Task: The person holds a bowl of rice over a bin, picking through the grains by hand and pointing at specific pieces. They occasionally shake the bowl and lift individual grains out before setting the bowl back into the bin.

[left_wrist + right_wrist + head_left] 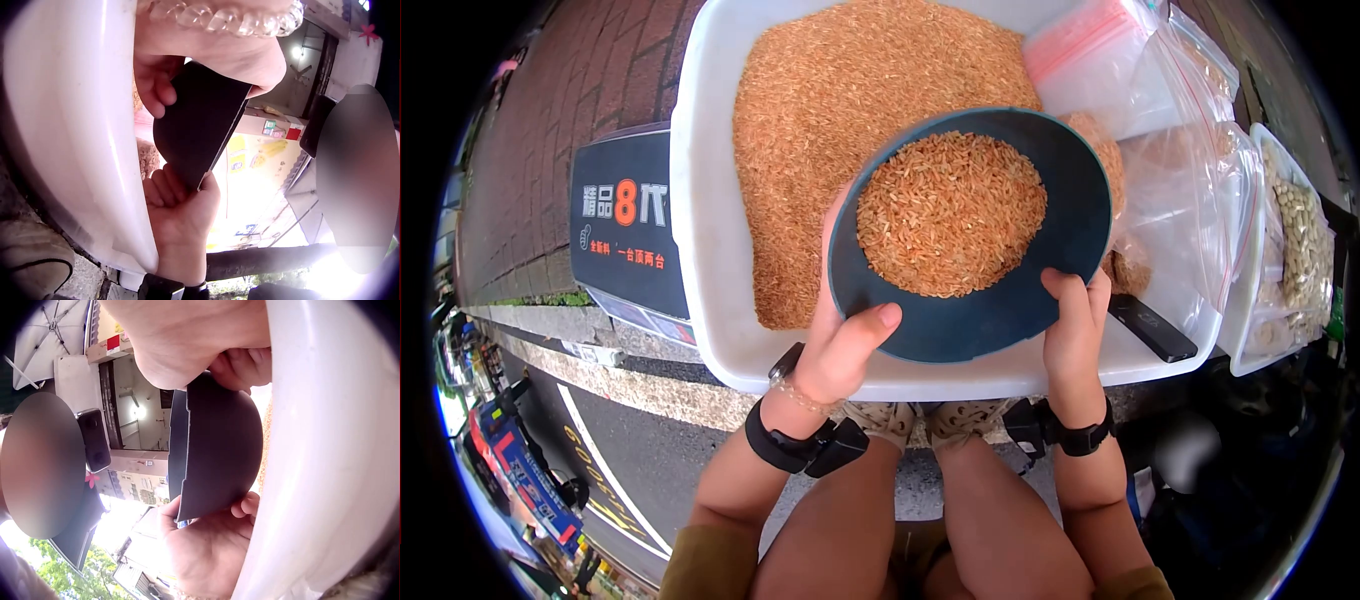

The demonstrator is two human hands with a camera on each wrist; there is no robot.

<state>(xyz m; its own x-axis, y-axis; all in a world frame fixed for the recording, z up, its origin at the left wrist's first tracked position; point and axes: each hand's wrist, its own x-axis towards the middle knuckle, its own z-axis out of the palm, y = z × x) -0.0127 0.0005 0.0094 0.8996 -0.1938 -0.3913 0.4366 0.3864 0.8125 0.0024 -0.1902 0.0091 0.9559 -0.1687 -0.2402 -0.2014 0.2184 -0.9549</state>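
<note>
Both hands hold a dark blue bowl (1083, 195) above a white tub (700, 250). Loose reddish-brown grain (950, 215) lies in the bowl, which is tipped somewhat toward the person. At its left side the left hand (845, 345) grips the rim, thumb over the edge and fingers hidden beneath. My right hand (1077, 325) pinches the lower right rim the same way. In the left wrist view, the bowl's dark underside (194, 119) shows between the two hands. More of the same grain (830, 90) fills much of the tub.
Clear zip bags (1175, 190), some with brown contents, lie over the tub's right side. A black handle-like object (1152, 330) rests near its front right corner. Farther right stands a white tray (1248, 330) with bagged pale pieces. A dark lettered box (622, 235) sits left of the tub.
</note>
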